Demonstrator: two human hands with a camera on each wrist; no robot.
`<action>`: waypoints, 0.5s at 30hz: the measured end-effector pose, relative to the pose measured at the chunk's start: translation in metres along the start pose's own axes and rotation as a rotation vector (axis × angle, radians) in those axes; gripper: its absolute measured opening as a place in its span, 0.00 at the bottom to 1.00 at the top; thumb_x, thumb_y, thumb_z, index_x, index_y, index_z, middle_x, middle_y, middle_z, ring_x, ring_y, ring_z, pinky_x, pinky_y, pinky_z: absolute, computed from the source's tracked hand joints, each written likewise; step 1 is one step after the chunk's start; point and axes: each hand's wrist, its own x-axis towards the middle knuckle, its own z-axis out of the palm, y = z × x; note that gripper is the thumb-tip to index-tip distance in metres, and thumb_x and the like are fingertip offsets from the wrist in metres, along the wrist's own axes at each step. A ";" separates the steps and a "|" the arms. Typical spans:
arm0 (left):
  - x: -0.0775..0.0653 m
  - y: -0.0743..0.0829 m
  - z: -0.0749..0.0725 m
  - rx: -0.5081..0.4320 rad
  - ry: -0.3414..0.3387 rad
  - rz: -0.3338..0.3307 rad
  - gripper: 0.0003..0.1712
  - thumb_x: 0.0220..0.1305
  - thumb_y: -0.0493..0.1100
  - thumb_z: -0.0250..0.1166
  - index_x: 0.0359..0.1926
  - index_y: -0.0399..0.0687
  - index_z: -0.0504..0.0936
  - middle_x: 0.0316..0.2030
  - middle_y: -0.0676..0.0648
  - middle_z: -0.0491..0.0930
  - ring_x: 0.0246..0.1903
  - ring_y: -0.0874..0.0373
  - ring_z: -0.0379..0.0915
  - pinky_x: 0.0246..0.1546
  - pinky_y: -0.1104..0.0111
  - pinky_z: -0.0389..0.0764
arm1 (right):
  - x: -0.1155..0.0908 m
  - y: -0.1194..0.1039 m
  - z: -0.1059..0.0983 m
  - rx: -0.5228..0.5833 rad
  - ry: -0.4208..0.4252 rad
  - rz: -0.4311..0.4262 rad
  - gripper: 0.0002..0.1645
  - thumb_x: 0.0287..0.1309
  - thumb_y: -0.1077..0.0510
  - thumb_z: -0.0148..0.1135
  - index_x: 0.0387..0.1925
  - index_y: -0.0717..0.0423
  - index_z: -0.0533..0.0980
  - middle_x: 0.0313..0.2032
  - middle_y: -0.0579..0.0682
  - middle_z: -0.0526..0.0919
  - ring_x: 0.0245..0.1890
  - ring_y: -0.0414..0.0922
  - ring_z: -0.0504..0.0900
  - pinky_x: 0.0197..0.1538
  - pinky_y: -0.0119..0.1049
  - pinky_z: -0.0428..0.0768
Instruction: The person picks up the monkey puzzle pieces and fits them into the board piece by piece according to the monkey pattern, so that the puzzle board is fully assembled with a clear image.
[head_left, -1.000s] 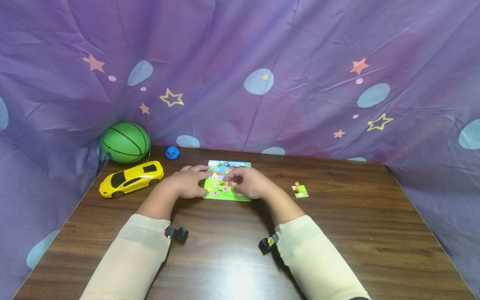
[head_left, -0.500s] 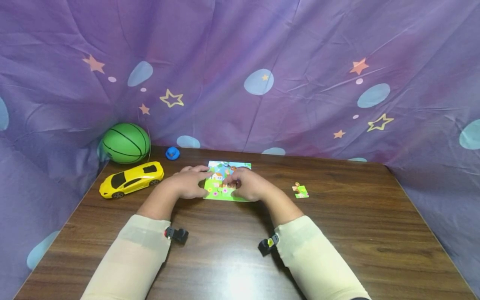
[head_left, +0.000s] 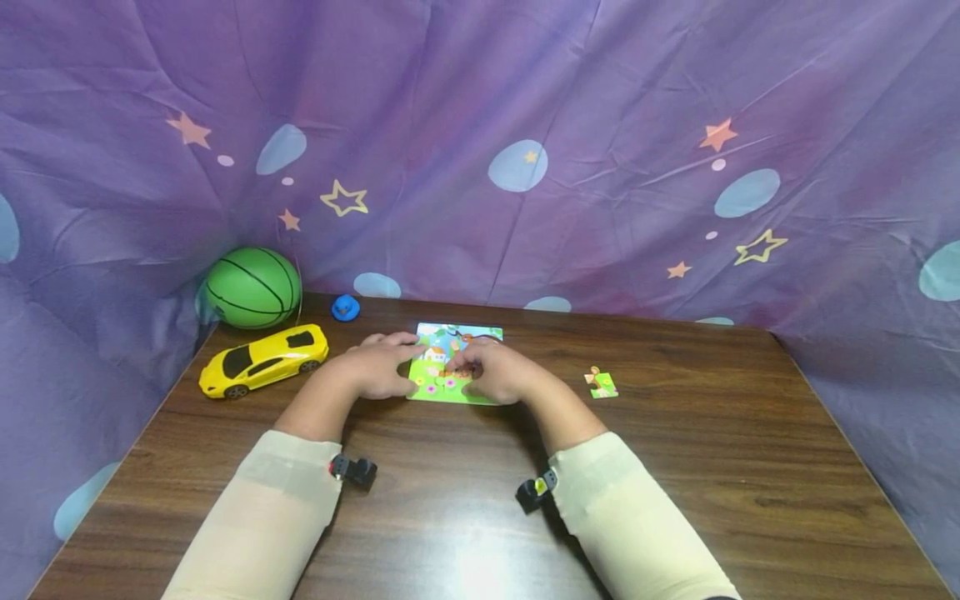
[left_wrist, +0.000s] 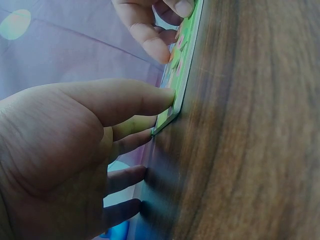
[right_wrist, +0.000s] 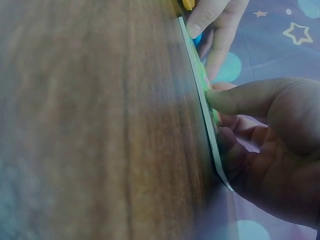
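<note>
A flat jigsaw puzzle board (head_left: 422,385) with a green, blue and flowered picture lies near the table's back edge. My left hand (head_left: 381,367) rests at its left side, fingers straight. The left thumb presses the board's near corner in the left wrist view, while the other fingers reach past its edge to the table. From the right, my right hand (head_left: 501,371) reaches over the board, its fingers curled. Between its thumb and fingertips is a green flowered puzzle piece (left_wrist: 183,49), slightly raised and tilted on the board. The hand hides part of the picture.
Another puzzle piece (head_left: 603,384) lies on the wooden table (head_left: 675,467) to the right. At left are a yellow toy car (head_left: 262,362), a green ball (head_left: 253,287) and a small blue toy (head_left: 346,308). A purple curtain (head_left: 450,225) hangs behind.
The puzzle piece in my right hand has moved right and down into the board's lower middle, lying flatter there. The left hand has stayed in place.
</note>
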 end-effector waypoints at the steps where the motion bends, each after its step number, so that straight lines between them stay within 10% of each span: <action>1: 0.000 0.000 0.000 -0.002 -0.001 0.000 0.47 0.69 0.58 0.65 0.85 0.63 0.59 0.87 0.51 0.50 0.85 0.34 0.43 0.78 0.26 0.51 | 0.000 0.000 0.000 0.000 -0.002 -0.001 0.27 0.55 0.64 0.72 0.57 0.48 0.87 0.53 0.51 0.84 0.59 0.50 0.77 0.68 0.47 0.78; 15: -0.002 0.002 0.000 0.006 0.002 -0.003 0.47 0.69 0.58 0.65 0.85 0.63 0.59 0.87 0.50 0.50 0.84 0.34 0.44 0.78 0.25 0.52 | 0.000 -0.002 -0.001 0.001 -0.029 0.017 0.29 0.56 0.63 0.72 0.60 0.48 0.86 0.52 0.51 0.85 0.61 0.50 0.77 0.71 0.49 0.76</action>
